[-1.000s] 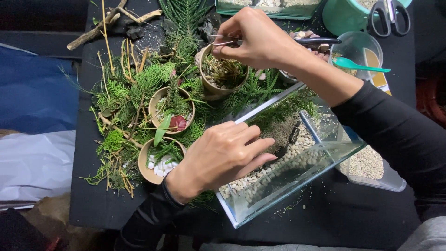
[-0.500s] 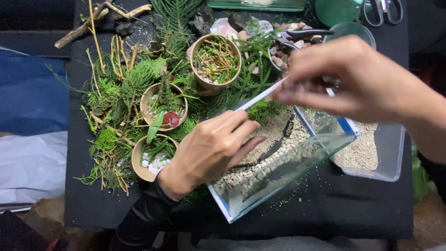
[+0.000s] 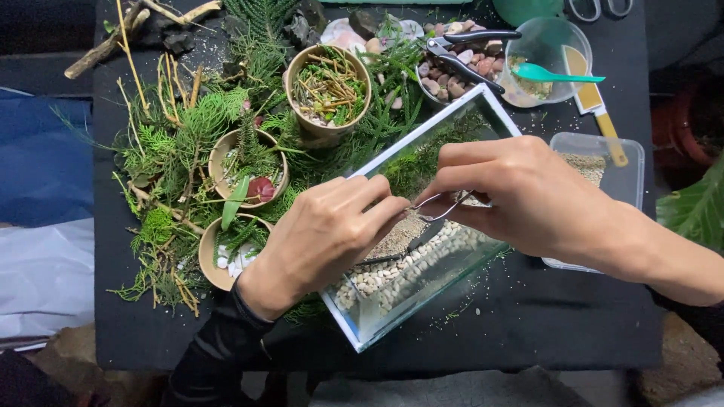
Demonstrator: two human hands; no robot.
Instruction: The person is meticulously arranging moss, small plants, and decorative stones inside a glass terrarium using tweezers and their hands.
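A rectangular glass tank (image 3: pixel 392 316) lies tilted on the black table, holding pale pebbles, sand and a patch of green moss at its far end. My left hand (image 3: pixel 320 237) rests on the tank's near rim, fingers curled over the edge. Over the tank's middle, my right hand (image 3: pixel 520 196) grips thin metal tweezers (image 3: pixel 437 207), whose tips point left toward my left fingers, just above the sand.
Three small paper cups (image 3: pixel 328 83) with plant cuttings stand among ferns and twigs on the left. Behind the tank are a bowl of stones with black pliers (image 3: pixel 467 56), a clear cup with a teal spoon (image 3: pixel 562 74), and a sand tray (image 3: pixel 603 162) at right.
My right hand came back from the cup at the rear, down over the tank with the tweezers. The left hand stayed on the rim.
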